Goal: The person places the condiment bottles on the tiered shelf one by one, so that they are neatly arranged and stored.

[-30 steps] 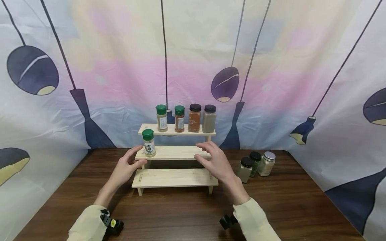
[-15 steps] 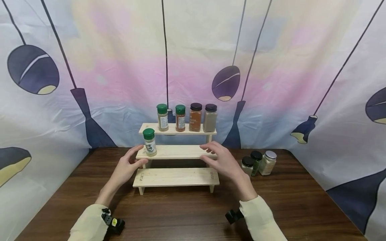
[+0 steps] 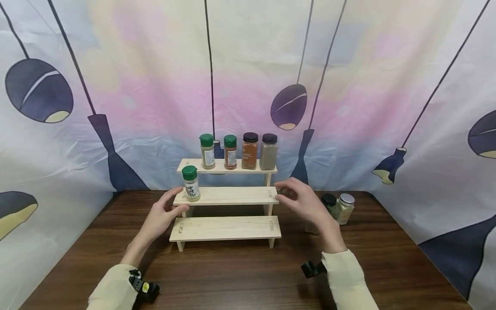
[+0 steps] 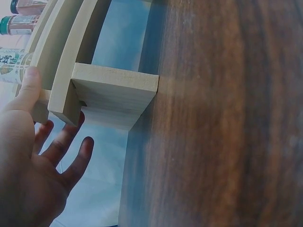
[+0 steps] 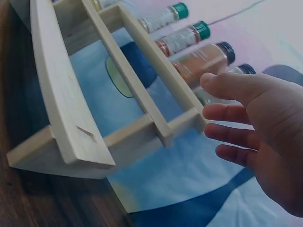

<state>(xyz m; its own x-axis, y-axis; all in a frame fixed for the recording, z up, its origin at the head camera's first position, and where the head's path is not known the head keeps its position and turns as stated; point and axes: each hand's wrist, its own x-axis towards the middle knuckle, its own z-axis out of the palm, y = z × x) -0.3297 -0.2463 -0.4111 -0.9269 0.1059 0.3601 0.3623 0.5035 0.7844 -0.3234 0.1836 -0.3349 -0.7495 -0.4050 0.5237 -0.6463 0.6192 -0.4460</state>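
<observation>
A three-tier wooden rack [image 3: 226, 228] stands mid-table. Its top shelf carries two green-capped jars [image 3: 207, 151] and two black-capped jars [image 3: 268, 151]. One more green-capped jar [image 3: 191, 184] stands at the left end of the middle shelf. My left hand [image 3: 174, 201] is open at that end, close beside this jar; in the left wrist view its thumb [image 4: 29, 82] rests against the shelf edge [image 4: 113, 94]. My right hand [image 3: 288, 191] hovers open just past the rack's right end and holds nothing. The right wrist view shows its spread fingers [image 5: 232, 116] beside the rack [image 5: 71, 118].
On the table to the right stand a black-lidded jar [image 3: 329, 200] and a silver-lidded jar [image 3: 343, 209]; a third jar [image 3: 310, 227] is mostly hidden behind my right hand. A patterned curtain [image 3: 348, 86] closes off the back and sides. The dark wooden table [image 3: 232, 275] stretches toward me.
My right hand has moved right, from over the middle shelf to beyond the rack's right end, now covering a jar on the table. The left hand has stayed put.
</observation>
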